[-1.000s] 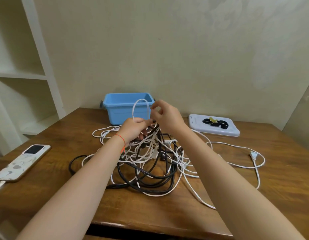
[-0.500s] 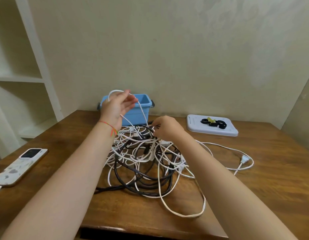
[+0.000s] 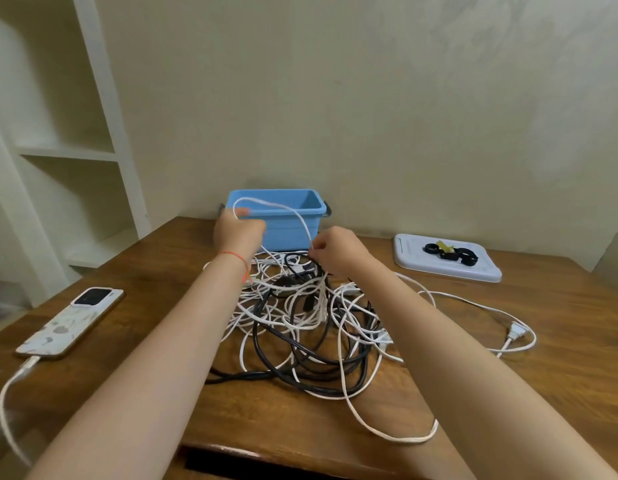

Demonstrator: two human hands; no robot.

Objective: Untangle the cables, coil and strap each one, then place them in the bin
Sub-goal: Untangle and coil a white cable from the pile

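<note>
Head view: I see my left hand point(image 3: 239, 230) and right hand point(image 3: 335, 249) each pinching one white cable point(image 3: 276, 205), which arches between them, side to side, before the blue plastic bin point(image 3: 293, 230). Below lies the tangle of cables point(image 3: 300, 323), thin white and thicker black, on the wooden table point(image 3: 560, 358). Loose white loops reach the near edge; bare wood lies right.

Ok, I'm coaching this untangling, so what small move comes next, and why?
Probably draw the white cable loop further up and out. The left hand and right hand each pinch it, arched in front of the blue bin, while the rest of it still runs down into the cable tangle on the wooden table.
</note>
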